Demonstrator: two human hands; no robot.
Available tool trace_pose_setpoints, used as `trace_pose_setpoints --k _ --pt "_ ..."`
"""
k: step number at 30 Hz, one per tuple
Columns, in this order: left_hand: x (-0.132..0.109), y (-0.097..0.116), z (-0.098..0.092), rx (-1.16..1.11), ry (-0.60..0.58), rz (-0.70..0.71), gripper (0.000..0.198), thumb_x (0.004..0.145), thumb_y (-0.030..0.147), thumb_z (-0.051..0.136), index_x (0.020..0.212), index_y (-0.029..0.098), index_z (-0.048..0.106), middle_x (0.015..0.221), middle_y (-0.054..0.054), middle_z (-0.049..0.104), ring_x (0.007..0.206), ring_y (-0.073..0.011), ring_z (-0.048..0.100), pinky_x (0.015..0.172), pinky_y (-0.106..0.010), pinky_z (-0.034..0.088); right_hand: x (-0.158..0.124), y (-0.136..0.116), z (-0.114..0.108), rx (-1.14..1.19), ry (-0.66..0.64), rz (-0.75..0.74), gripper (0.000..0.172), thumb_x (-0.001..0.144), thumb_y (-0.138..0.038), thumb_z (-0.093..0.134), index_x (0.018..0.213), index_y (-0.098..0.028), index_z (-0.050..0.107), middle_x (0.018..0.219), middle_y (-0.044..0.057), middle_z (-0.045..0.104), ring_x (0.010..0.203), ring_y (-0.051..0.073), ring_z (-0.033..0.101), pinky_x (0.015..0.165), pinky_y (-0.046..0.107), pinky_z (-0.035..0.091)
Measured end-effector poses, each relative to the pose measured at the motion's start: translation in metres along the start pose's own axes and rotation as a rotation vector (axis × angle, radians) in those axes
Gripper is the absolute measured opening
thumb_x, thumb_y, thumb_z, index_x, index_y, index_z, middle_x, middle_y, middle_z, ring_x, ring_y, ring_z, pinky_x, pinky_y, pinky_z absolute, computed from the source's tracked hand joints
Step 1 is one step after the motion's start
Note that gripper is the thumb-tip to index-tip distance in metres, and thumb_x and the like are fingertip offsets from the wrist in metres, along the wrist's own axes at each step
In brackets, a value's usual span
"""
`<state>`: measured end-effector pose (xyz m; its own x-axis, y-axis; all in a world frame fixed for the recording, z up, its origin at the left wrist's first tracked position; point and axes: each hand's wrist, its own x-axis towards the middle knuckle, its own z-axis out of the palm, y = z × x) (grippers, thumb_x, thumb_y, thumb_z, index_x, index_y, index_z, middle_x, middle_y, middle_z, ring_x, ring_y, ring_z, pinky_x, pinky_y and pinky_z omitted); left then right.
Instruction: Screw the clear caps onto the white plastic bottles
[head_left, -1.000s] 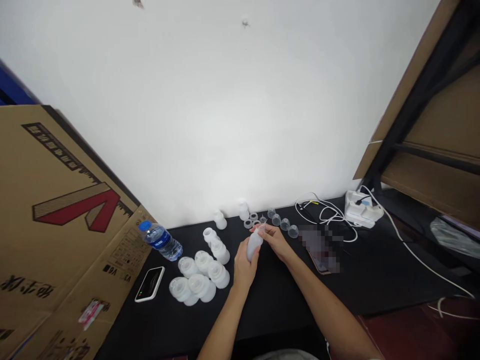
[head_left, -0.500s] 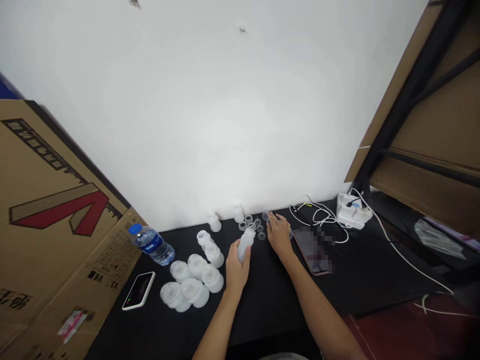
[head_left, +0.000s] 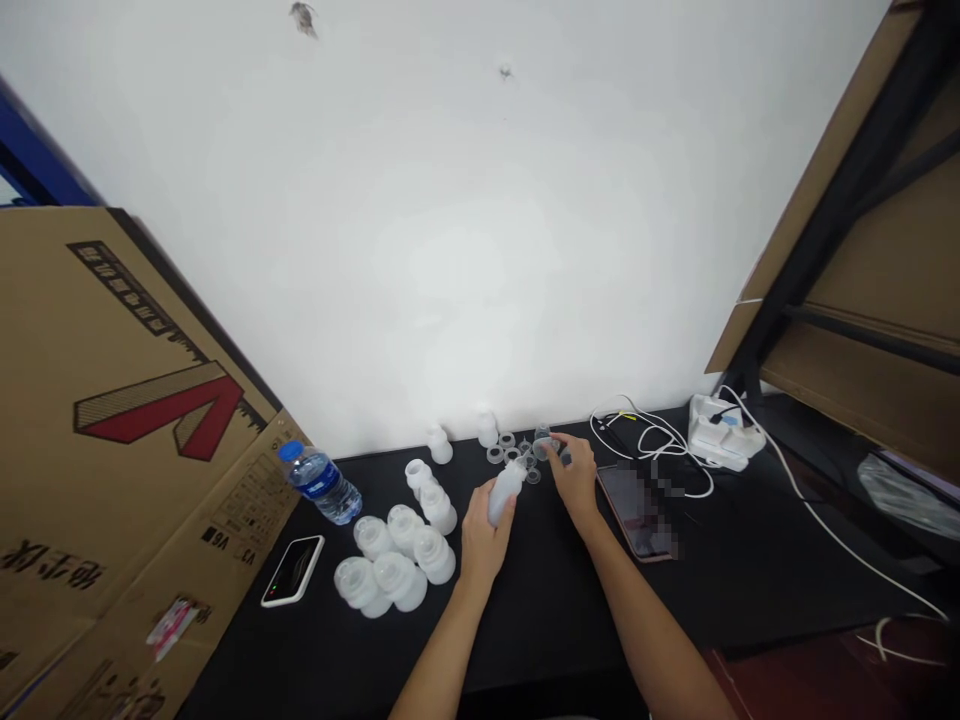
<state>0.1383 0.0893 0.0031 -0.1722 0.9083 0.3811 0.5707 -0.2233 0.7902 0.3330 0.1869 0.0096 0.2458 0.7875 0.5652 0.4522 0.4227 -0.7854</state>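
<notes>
My left hand (head_left: 484, 530) is wrapped round a white plastic bottle (head_left: 503, 494), tilted with its narrow neck up and away from me. A clear piece seems to sit at its mouth, too small to make out. To the right, my right hand (head_left: 576, 478) pinches a clear dome-shaped cap (head_left: 542, 446) between thumb and fingers. Between the hands and the wall lie several loose translucent rings (head_left: 507, 439) and small clear parts. Left of my left hand stand several white bottles with clear tops (head_left: 395, 575).
Two white pieces (head_left: 439, 445) stand by the wall. Further left are a water bottle (head_left: 322, 483) and a white-framed device (head_left: 293, 571), beside a cardboard box (head_left: 157, 470). A phone (head_left: 636, 512), white cables (head_left: 660, 437) and a power strip (head_left: 721, 430) lie on the right.
My right hand has lifted the clear cap from among the loose parts and pinches it. My left hand keeps its hold on the bottle. The whole view has shifted slightly.
</notes>
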Motion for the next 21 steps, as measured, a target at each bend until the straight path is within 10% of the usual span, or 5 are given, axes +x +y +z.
trace_pose_setpoints --k 6,14,21 --pt "0.000 0.005 -0.001 0.017 -0.037 0.055 0.039 0.107 0.048 0.055 0.135 0.024 0.067 0.122 -0.010 0.074 0.116 -0.0296 0.071 0.102 -0.043 0.057 0.007 -0.002 -0.003 0.339 0.132 0.211 0.039 0.097 -0.059 0.072 0.111 -0.023 0.076 0.106 0.010 0.079 0.096 0.028 0.069 0.091 0.041 0.053" --pt "0.000 0.003 -0.001 0.024 -0.039 0.073 0.038 0.108 0.048 0.055 0.134 0.024 0.066 0.122 -0.011 0.074 0.113 -0.0291 0.072 0.101 -0.045 0.059 -0.009 -0.021 0.009 0.329 -0.232 0.151 0.035 0.096 -0.059 0.072 0.111 -0.028 0.080 0.108 0.009 0.080 0.093 0.029 0.069 0.089 0.044 0.055" --pt "-0.002 0.001 0.001 0.021 -0.021 0.065 0.038 0.107 0.046 0.055 0.137 0.024 0.065 0.126 -0.011 0.074 0.118 -0.0295 0.072 0.103 -0.044 0.058 -0.016 -0.026 0.011 0.476 -0.263 0.185 0.037 0.100 -0.059 0.070 0.119 -0.028 0.077 0.121 0.010 0.079 0.101 0.029 0.072 0.092 0.043 0.056"
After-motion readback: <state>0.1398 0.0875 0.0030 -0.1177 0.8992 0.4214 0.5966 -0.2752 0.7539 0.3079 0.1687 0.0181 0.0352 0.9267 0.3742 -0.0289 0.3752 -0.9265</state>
